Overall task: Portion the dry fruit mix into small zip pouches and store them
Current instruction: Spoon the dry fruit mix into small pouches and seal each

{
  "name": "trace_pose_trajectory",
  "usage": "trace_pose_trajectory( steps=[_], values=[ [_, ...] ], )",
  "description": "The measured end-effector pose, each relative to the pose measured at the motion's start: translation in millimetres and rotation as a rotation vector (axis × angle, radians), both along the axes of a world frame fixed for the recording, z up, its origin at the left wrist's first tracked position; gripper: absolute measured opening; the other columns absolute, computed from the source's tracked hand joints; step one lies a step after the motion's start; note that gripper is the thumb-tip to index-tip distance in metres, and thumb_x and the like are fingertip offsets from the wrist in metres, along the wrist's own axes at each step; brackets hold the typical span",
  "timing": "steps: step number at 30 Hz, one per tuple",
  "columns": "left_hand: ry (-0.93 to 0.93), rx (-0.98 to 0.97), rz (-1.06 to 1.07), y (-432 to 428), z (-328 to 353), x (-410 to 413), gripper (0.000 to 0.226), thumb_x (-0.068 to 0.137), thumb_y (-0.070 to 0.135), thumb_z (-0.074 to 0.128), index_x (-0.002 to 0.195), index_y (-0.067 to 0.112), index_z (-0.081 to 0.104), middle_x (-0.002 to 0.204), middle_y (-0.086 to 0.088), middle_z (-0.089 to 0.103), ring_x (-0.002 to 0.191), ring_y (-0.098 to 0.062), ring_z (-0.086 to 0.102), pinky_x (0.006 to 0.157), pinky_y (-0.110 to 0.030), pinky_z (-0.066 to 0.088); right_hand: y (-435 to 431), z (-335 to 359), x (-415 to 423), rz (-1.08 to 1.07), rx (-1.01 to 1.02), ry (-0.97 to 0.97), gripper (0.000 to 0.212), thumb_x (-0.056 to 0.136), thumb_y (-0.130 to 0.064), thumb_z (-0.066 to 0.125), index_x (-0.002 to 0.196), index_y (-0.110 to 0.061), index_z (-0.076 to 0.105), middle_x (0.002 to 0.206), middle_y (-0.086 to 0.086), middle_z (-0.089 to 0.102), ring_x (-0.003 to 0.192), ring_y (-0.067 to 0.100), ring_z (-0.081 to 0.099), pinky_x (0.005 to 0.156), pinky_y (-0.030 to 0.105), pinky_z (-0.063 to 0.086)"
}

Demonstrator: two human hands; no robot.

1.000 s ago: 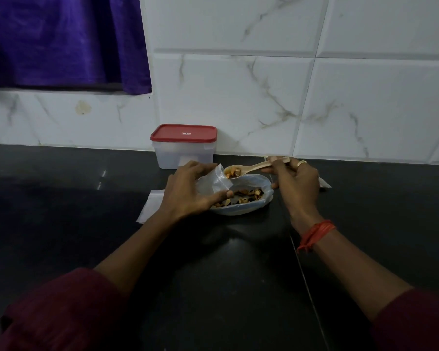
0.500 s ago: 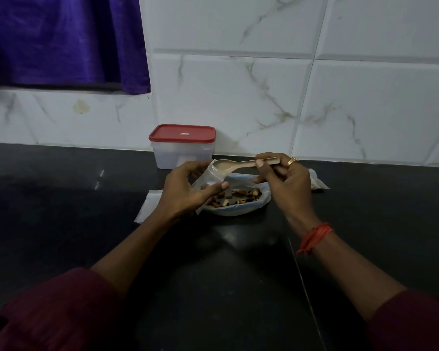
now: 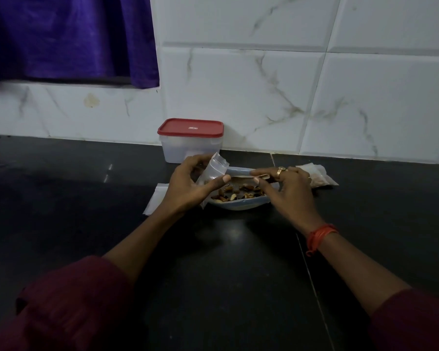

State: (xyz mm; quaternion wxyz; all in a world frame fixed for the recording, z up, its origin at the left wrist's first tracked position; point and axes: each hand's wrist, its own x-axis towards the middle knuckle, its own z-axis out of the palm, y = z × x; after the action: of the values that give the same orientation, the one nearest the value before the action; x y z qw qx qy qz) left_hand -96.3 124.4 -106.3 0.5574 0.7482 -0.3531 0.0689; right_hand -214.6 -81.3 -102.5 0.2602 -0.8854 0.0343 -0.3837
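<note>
1. Centre of frame: left hand pinching a small pouch between thumb and fingers, mouth up, over the bowl's left edge.
2. Right hand pinching a spoon by the handle, flat over the bowl, tip just beside the pouch; load impossible to tell.
3. Plenty of fruit mix left in the bowl.
4. Seemingly done: one filled pouch lying right of the bowl.
5. Left to do: flat empty pouches at the left; red-lidded box behind, shut, so storing likely not begun.
</note>
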Motion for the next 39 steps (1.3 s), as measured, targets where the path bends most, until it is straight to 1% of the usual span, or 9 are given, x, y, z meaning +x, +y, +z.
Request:
trace_pose_trajectory(
  steps=[3,7,11,19,23,30,32,35,39],
  values=[
    [0.01,0.015,-0.001,1,1,-1,0.066,0.072,0.053,0.077,0.131,0.028,0.058,0.121,0.015,0.061,0.108,0.004,0.058,0.082,-0.01,0.046,1,2,-1,0.041,-0.03,0.11,0.017,0.094,-0.032,0.067,0.109,-0.036,0.073,0.095,-0.02,0.066,0.097,-0.029,0.041,0.105,0.039,0.032],
    [0.056,0.003,0.0,0,4,-3,0.063,0.071,0.046,0.081,0.128,0.029,0.059,0.113,0.022,0.06,0.106,0.003,0.058,0.084,-0.014,0.046,-2,6,-2,0.058,0.016,0.104,0.015,0.095,-0.042,0.062,0.105,-0.038,0.073,0.09,-0.018,0.072,0.089,0.011,0.056,0.094,0.05,0.046],
    [0.083,-0.004,0.01,-2,4,0,0.058,0.076,0.027,0.085,0.128,0.028,0.06,0.112,0.021,0.06,0.103,0.003,0.057,0.082,-0.012,0.046,-6,6,-3,-0.018,0.101,0.01,0.029,0.094,-0.052,0.053,0.105,-0.034,0.073,0.09,-0.014,0.074,0.091,0.015,0.068,0.09,0.052,0.052],
    [0.025,0.109,-0.051,6,10,10,0.073,0.073,0.022,0.087,0.139,0.019,0.057,0.135,0.004,0.059,0.123,-0.011,0.053,0.098,-0.021,0.047,1,4,-1,-0.097,0.128,0.02,0.042,0.092,-0.054,0.042,0.1,-0.025,0.072,0.078,-0.004,0.072,0.078,0.019,0.069,0.082,0.049,0.055],
    [-0.02,0.116,-0.048,10,12,13,0.077,0.071,0.031,0.088,0.14,0.017,0.056,0.131,0.003,0.063,0.111,-0.002,0.059,0.083,-0.003,0.048,10,-1,0,-0.091,0.143,0.056,0.049,0.091,-0.059,0.039,0.101,-0.024,0.072,0.078,-0.003,0.072,0.084,0.024,0.068,0.079,0.047,0.056],
    [-0.038,0.095,-0.028,12,9,13,0.086,0.062,0.046,0.087,0.139,0.022,0.056,0.122,0.005,0.069,0.111,-0.007,0.064,0.083,-0.005,0.049,18,6,-4,-0.061,-0.048,0.009,0.032,0.102,-0.038,0.044,0.1,-0.018,0.07,0.07,-0.004,0.069,0.069,0.009,0.057,0.094,0.029,0.035],
    [-0.031,0.089,-0.037,14,10,13,0.085,0.061,0.049,0.086,0.137,0.024,0.057,0.119,0.009,0.07,0.109,-0.004,0.066,0.085,-0.008,0.051,18,6,-2,-0.044,-0.021,-0.022,0.037,0.1,-0.041,0.041,0.095,-0.017,0.069,0.068,-0.002,0.069,0.068,0.015,0.064,0.095,0.036,0.043],
    [-0.033,0.119,-0.049,18,13,14,0.08,0.063,0.049,0.087,0.134,0.025,0.059,0.115,0.012,0.071,0.102,0.001,0.067,0.079,-0.012,0.054,21,5,0,-0.027,0.028,-0.053,0.04,0.098,-0.04,0.041,0.092,-0.013,0.07,0.068,0.0,0.069,0.066,0.018,0.068,0.081,0.047,0.055],
    [0.009,0.137,-0.064,18,12,17,0.075,0.066,0.038,0.091,0.133,0.02,0.06,0.117,0.009,0.071,0.09,0.005,0.067,0.073,-0.009,0.052,26,6,1,-0.07,0.182,-0.004,0.026,0.099,-0.029,0.052,0.092,-0.012,0.071,0.071,-0.004,0.072,0.068,0.008,0.07,0.069,0.034,0.059]
  ],
)
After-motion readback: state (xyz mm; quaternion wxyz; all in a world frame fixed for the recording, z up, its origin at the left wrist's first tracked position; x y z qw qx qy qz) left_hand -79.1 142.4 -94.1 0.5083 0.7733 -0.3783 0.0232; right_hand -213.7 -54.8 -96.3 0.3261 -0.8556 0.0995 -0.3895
